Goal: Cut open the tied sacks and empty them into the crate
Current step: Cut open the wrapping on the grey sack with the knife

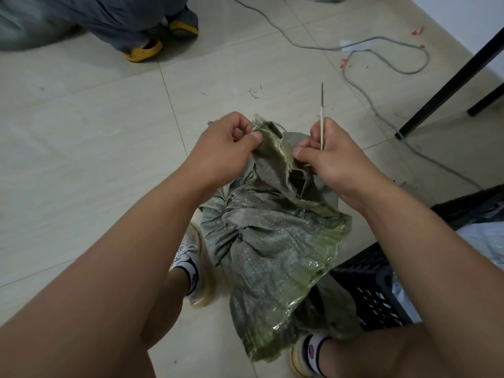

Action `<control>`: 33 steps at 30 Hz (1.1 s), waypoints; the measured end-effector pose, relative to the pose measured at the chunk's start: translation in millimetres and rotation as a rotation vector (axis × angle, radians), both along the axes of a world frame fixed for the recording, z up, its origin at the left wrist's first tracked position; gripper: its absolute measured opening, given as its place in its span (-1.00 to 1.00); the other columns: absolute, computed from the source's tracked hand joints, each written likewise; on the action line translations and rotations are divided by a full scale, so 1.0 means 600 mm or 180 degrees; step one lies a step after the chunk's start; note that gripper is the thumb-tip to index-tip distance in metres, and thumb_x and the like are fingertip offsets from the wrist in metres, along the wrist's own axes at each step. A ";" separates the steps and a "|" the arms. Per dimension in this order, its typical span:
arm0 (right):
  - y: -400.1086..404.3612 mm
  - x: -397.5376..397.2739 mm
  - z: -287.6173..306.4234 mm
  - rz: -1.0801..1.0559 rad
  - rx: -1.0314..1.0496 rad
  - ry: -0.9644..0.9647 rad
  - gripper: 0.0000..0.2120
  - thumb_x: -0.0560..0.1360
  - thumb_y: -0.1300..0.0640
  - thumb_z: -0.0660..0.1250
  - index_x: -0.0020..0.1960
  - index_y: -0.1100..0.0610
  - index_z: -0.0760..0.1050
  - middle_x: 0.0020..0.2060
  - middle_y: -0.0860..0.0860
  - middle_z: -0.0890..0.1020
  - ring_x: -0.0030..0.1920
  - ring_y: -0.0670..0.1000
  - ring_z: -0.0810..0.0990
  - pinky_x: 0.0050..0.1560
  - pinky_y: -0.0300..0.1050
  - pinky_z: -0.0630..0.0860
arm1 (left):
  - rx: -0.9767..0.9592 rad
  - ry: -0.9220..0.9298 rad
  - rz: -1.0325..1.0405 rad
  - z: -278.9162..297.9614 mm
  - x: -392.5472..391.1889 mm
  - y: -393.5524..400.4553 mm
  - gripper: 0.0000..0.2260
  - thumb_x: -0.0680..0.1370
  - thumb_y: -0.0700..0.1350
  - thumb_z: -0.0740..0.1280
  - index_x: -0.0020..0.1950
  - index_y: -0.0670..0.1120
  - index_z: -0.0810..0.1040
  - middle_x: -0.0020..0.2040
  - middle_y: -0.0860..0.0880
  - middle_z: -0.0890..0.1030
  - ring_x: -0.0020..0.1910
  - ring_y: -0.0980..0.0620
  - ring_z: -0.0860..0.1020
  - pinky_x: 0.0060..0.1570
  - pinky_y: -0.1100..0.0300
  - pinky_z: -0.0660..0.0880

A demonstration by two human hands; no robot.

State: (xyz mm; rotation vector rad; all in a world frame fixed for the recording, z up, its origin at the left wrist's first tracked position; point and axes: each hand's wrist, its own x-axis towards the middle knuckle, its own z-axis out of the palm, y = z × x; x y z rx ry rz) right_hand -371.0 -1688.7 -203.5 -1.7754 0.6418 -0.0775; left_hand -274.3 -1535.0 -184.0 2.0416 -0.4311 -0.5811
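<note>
both hands pull apart the mouth of a green sack [272, 241] on the floor beside the black crate [376, 290]; left hand [226, 148] pinches the rim, right hand [332, 156] pinches fabric while gripping a knife [322, 105], blade pointing away.

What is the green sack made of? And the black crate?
The green sack looks like woven plastic with a shiny clear liner: fine weave, glossy crinkles, frayed threads at the top. The black crate looks like hard moulded plastic, matte, with a slotted lattice wall.
</note>
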 end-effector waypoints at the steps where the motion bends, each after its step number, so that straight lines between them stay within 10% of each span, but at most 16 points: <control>1: -0.003 0.000 -0.002 -0.0082 -0.0053 0.0010 -0.67 0.52 0.25 0.35 -0.18 0.00 0.22 -0.22 0.05 0.53 -0.16 0.04 0.48 -0.03 0.11 0.45 | 0.0086 -0.0174 -0.0015 0.001 0.002 0.002 -0.91 0.61 -0.10 0.31 -0.09 -0.04 0.48 -0.13 -0.03 0.54 -0.25 0.10 0.46 -0.27 0.12 0.48; 6: 0.000 -0.001 -0.002 -0.0177 -0.0399 0.0000 -0.69 0.52 0.17 0.34 -0.18 -0.05 0.21 -0.27 -0.06 0.45 0.01 0.16 0.58 0.15 0.25 0.47 | 0.0457 -0.0681 -0.0111 -0.002 0.002 0.005 -0.94 0.61 -0.09 0.28 0.05 -0.05 0.46 -0.08 0.03 0.56 -0.22 0.10 0.48 -0.26 0.19 0.39; 12: 0.007 0.001 0.003 -0.0310 -0.0544 -0.0070 -0.69 0.53 0.16 0.34 -0.17 -0.09 0.22 -0.17 0.00 0.56 -0.08 0.05 0.56 0.11 0.13 0.50 | 0.0438 -0.0979 -0.0218 0.004 -0.030 -0.004 -0.43 0.49 0.31 0.31 0.38 0.09 0.24 -0.30 0.07 0.48 -0.34 0.07 0.50 -0.34 0.16 0.40; 16: 0.014 0.002 0.007 -0.0254 -0.0469 -0.0174 -0.68 0.53 0.24 0.32 -0.16 -0.06 0.21 -0.08 0.15 0.57 -0.10 0.03 0.52 0.06 0.08 0.51 | 0.0640 -0.0994 -0.0563 -0.001 -0.049 -0.007 -0.21 0.48 0.22 0.40 0.53 0.17 -0.02 -0.31 -0.04 0.57 -0.38 0.03 0.57 -0.42 0.15 0.49; 23: 0.011 0.002 0.006 -0.0550 -0.0538 -0.0203 -0.67 0.50 0.22 0.33 -0.18 -0.06 0.20 -0.05 0.16 0.60 -0.13 0.06 0.52 -0.07 0.10 0.48 | 0.0630 -0.1022 -0.1064 0.001 -0.043 -0.008 -0.56 0.50 -0.19 0.36 0.29 0.06 0.26 -0.21 -0.01 0.56 -0.29 0.07 0.55 -0.25 0.02 0.53; 33: 0.009 -0.001 0.003 -0.0182 -0.0197 -0.0209 -0.76 0.32 0.06 0.31 -0.23 -0.12 0.23 -0.31 -0.14 0.51 -0.16 0.02 0.49 0.09 0.30 0.45 | 0.0750 -0.0960 -0.1127 -0.004 -0.027 0.000 -0.37 0.51 0.14 0.35 0.53 0.17 0.15 0.07 0.04 0.38 -0.04 0.07 0.46 -0.10 0.16 0.38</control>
